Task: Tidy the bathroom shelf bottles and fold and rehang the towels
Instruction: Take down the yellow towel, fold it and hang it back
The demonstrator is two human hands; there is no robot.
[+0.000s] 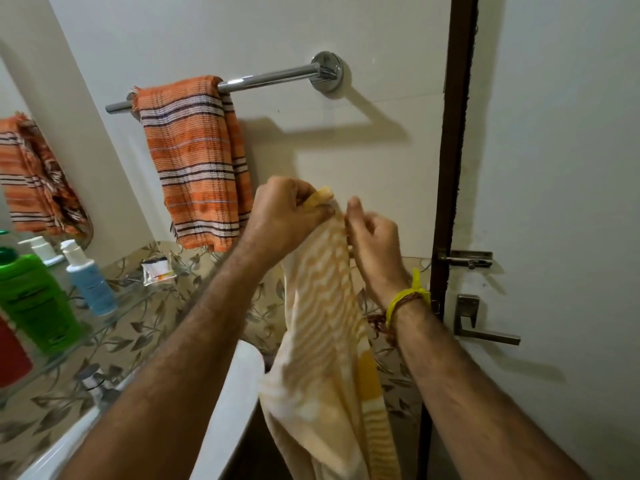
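Note:
A cream and yellow striped towel [322, 341] hangs down in front of me, gathered at its top edge. My left hand [287, 211] is shut on the towel's top corner. Just to its right, my right hand [375, 244] pinches the same top edge. An orange striped towel [201, 161] hangs folded over the left part of the chrome towel bar [270, 79] on the wall above my hands. On the glass shelf [114, 320] at the left stand a green bottle [34, 303], a blue and white bottle [90, 278] and a white pump bottle [43, 247].
A mirror [20, 140] at the far left reflects the orange towel. A white sink rim [239, 393] lies below my left forearm. A small squeezed tube [157, 270] rests at the shelf's far end. The door, with a bolt [467, 259] and lever handle [485, 327], is at the right.

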